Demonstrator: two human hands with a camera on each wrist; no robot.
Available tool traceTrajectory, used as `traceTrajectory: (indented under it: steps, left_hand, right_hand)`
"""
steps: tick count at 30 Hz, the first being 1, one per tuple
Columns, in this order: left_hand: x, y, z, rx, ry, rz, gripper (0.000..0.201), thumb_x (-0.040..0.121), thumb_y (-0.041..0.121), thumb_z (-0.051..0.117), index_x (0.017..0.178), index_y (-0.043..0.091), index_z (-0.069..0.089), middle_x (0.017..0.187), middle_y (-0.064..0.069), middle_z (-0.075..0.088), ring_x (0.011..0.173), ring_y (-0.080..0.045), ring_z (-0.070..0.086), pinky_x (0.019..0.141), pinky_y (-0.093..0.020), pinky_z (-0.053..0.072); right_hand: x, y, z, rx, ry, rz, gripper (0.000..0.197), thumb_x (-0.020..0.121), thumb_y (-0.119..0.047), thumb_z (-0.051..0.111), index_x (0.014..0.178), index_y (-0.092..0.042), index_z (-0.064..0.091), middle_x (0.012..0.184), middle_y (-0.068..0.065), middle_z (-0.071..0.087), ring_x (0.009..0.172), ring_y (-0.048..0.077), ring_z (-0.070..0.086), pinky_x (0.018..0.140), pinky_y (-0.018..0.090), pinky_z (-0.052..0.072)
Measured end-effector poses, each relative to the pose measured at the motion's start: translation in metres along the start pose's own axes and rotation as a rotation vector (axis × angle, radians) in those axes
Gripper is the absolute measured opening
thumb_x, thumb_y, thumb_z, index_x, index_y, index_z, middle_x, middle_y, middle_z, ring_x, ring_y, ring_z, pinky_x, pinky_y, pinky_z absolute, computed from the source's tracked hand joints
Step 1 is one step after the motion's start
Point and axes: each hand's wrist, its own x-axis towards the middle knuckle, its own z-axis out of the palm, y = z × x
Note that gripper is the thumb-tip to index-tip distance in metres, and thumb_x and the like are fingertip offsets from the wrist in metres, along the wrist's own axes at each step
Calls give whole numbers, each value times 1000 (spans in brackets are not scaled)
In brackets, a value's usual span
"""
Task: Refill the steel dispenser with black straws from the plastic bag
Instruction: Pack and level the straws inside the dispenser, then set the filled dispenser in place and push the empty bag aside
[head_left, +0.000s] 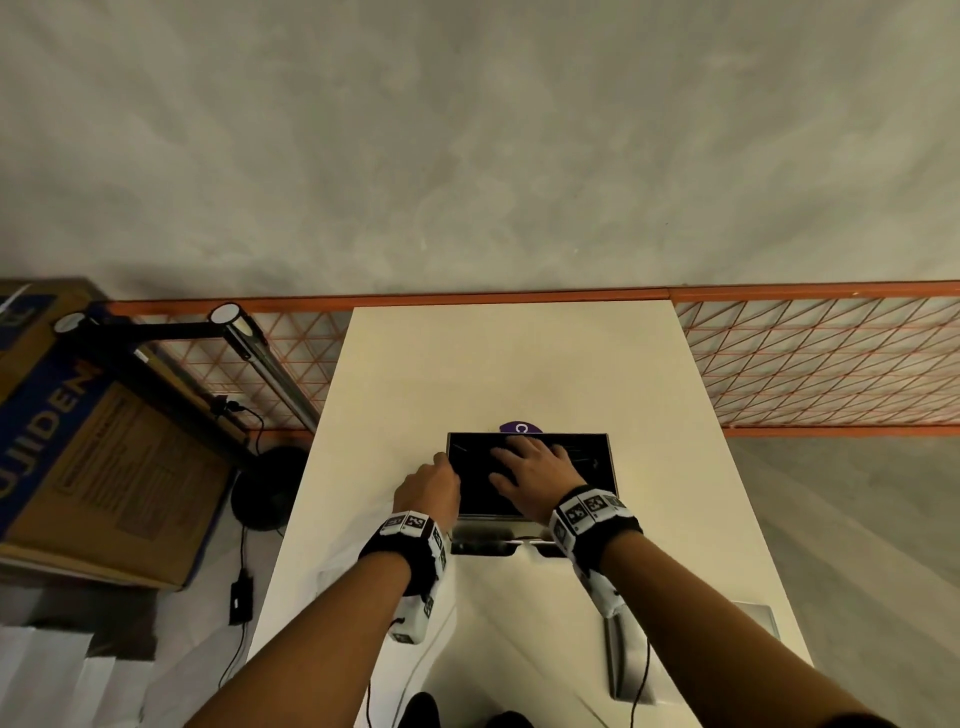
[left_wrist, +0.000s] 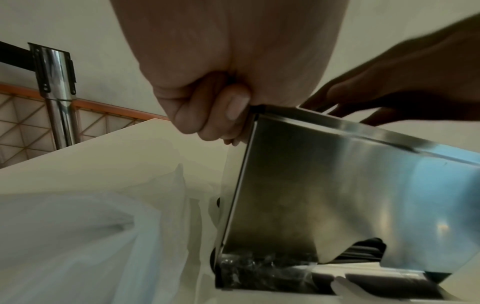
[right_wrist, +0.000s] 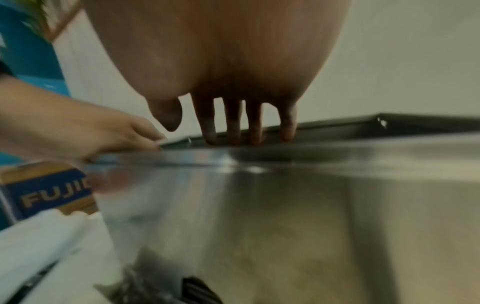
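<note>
Steel dispenser (head_left: 530, 475), lidless, set mid-table (head_left: 519, 364); its left rim is pinched by the left hand (head_left: 428, 486), judged to steady it; black straws (head_left: 587, 457) inside are pressed level by the flat, straight-fingered right hand (head_left: 535, 467); emptied plastic bag (left_wrist: 78, 236) laid just left

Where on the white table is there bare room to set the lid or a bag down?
Bare: the white table between the steel dispenser and the orange rail, and the strip along the dispenser's right. Crowded: the left hand side, where the plastic bag lies, and the near right, with a steel piece.
</note>
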Motion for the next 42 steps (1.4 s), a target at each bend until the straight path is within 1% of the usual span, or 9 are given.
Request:
traceTrajectory:
  steps: [9, 12, 15, 17, 20, 24, 31, 36, 42]
  left_hand:
    - [0, -1, 2, 6, 4, -13, 27, 105, 20, 37, 127, 7, 47, 121, -19, 65, 109, -42, 64, 81, -44, 47]
    - [1, -1, 1, -13, -4, -11, 27, 105, 19, 36, 127, 7, 47, 121, -18, 65, 109, -42, 64, 80, -43, 46]
    - [-2, -4, 0, -65, -9, -10, 26, 106, 18, 36, 125, 7, 49, 119, -19, 65, 108, -43, 64, 81, -43, 48]
    - [-3, -5, 3, -104, 5, -7, 25, 106, 21, 36, 122, 8, 50, 118, -19, 66, 106, -42, 65, 84, -44, 51]
    - [-9, -7, 5, -93, 6, 8, 25, 107, 24, 36, 119, 8, 51, 118, -18, 66, 108, -41, 64, 85, -43, 49]
    - [-22, -6, 3, 21, -54, 68, 22, 106, 16, 40, 121, 4, 50, 125, -18, 62, 114, -39, 62, 92, -42, 47]
    - [10, 18, -54, -94, -48, 23, 27, 106, 16, 43, 119, -3, 57, 127, -26, 58, 116, -44, 58, 91, -43, 45]
    - [-7, 4, -52, -189, 37, 55, 22, 105, 18, 40, 101, 2, 54, 111, -24, 61, 100, -43, 61, 73, -36, 39]
    - [-14, 1, -39, -169, 102, 79, 24, 107, 20, 37, 115, 3, 52, 113, -21, 61, 105, -44, 60, 77, -40, 41]
  right_hand:
    - [-15, -4, 20, -95, -160, -1, 52, 101, -54, 21, 149, -37, 25, 157, -2, 25, 143, 28, 24, 112, 62, 20]
    - [-21, 5, 10, 59, 73, 41, 49, 100, -48, 37, 145, -28, 41, 150, 1, 38, 138, 26, 36, 114, 49, 26]
    - [-33, 35, 2, 133, 460, 149, 37, 88, -25, 59, 122, -13, 59, 124, 11, 52, 109, 34, 54, 93, 43, 45]
    - [-48, 53, -5, 195, 536, 336, 36, 87, -20, 60, 121, -9, 56, 121, 14, 50, 106, 37, 53, 85, 45, 48]
    - [-61, 69, -9, 345, 277, 632, 40, 98, -32, 45, 132, -11, 41, 127, 19, 51, 110, 42, 55, 83, 44, 46]
    - [-63, 71, -14, 202, -77, 586, 19, 95, -12, 44, 113, -5, 49, 118, 21, 62, 105, 42, 61, 82, 42, 50]
    - [-22, 74, -62, 94, -96, 508, 23, 94, -7, 48, 113, 1, 59, 118, 21, 65, 104, 41, 65, 84, 42, 55]
    - [-47, 72, -66, 50, -22, 521, 15, 93, -7, 42, 99, -5, 56, 108, 19, 67, 97, 40, 65, 73, 37, 47]
    - [-55, 70, -55, 68, 55, 475, 12, 90, 0, 47, 96, -8, 41, 103, 20, 66, 90, 42, 65, 69, 41, 48]
